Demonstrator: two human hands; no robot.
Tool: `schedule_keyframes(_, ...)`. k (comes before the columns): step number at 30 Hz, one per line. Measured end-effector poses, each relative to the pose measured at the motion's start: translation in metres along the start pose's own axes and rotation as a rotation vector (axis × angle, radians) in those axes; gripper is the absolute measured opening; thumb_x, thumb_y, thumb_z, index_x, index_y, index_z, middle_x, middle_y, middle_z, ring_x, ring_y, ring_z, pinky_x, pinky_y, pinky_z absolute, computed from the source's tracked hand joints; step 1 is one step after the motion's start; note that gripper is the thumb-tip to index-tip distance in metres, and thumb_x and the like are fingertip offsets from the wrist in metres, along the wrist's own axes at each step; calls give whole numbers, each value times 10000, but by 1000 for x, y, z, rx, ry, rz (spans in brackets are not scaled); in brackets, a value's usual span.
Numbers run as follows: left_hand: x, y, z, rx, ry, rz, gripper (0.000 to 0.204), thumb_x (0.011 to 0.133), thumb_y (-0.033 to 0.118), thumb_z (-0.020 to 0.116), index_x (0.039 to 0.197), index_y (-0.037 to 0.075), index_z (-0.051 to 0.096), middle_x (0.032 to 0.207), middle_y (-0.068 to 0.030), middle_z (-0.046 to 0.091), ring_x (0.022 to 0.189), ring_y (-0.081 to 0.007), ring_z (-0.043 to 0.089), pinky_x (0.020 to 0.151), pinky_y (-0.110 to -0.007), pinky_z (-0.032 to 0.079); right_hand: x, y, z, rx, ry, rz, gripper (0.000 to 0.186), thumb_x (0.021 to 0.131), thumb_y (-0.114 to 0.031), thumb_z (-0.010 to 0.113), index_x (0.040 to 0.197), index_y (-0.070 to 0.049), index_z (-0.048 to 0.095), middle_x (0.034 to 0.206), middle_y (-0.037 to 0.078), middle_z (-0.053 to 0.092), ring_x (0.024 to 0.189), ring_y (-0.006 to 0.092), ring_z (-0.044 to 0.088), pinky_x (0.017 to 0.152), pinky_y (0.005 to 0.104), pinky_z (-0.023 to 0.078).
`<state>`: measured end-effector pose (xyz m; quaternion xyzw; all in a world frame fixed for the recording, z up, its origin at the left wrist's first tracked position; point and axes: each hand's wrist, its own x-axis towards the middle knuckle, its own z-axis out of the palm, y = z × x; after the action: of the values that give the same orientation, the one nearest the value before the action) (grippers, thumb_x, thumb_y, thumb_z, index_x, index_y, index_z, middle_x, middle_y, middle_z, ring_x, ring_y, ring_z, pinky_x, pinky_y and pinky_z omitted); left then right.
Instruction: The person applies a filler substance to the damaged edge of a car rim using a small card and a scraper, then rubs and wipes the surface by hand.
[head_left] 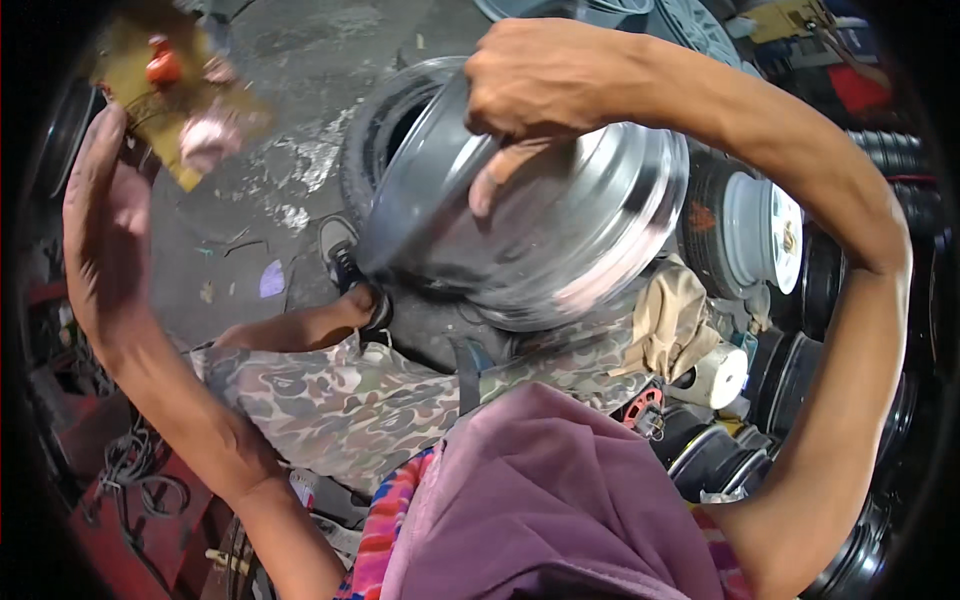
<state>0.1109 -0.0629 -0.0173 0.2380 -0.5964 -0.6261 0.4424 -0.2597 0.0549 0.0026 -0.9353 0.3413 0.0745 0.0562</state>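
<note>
My right hand (525,85) is closed over the upper edge of a silver wheel rim (560,220), thumb on its inner side. The rim tilts between my legs, its right part smeared by motion. At the far left, my left hand (112,185) grips the edge of a yellowish board (180,110); some of its fingers are hidden. On the board lie a blob of pink paste (208,142) and a small red-orange lump (162,65), both slightly blurred. Behind the rim, a tyre (360,165) lies on the floor.
To the right stands a tyre with a white wheel (752,235). Beyond it are stacked dark rims (795,375). A tan cloth (672,315) and a white container (718,375) sit by my right leg. Coiled cable (135,465) lies at lower left, over a red surface (150,540).
</note>
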Motion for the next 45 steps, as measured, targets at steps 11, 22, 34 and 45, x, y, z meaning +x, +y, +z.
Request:
schedule_keyframes(11, 33, -43, 86, 18, -377, -458, 256, 955, 250, 707, 1072, 29, 649, 1115, -88, 613, 1018, -152, 564, 949, -298, 414, -35, 79, 62, 62, 85, 94, 780, 614, -748, 817, 614, -15, 553, 646, 103, 542, 660, 315, 607, 674, 418, 496)
schedule_keyframes(22, 41, -58, 146, -273, -456, -526, 133, 974, 169, 705, 1015, 43, 693, 1003, 12, 673, 950, -51, 618, 890, -267, 519, -150, 42, 46, 99, 908, 705, 667, 935, -613, 630, 947, 46, 730, 861, 203, 713, 782, 367, 690, 702, 434, 552)
schedule_keyframes(34, 67, -33, 141, -298, -465, -321, 270, 980, 234, 696, 1150, 24, 695, 1150, -19, 687, 1173, -127, 609, 1051, -433, 504, -145, -80, 98, 1756, 1328, 1280, 469, 1126, -393, 429, 1147, 32, 628, 906, 55, 681, 701, 97, 631, 633, 251, 537)
schedule_keyframes(45, 68, -16, 141, -216, -274, -232, 288, 1003, 235, 677, 1203, 28, 685, 1107, -43, 723, 969, -128, 696, 846, -298, 561, -121, -88, 69, 1505, 1134, 1203, 464, 1112, -344, 485, 1262, 69, 636, 1065, 56, 709, 837, 52, 620, 740, 220, 508)
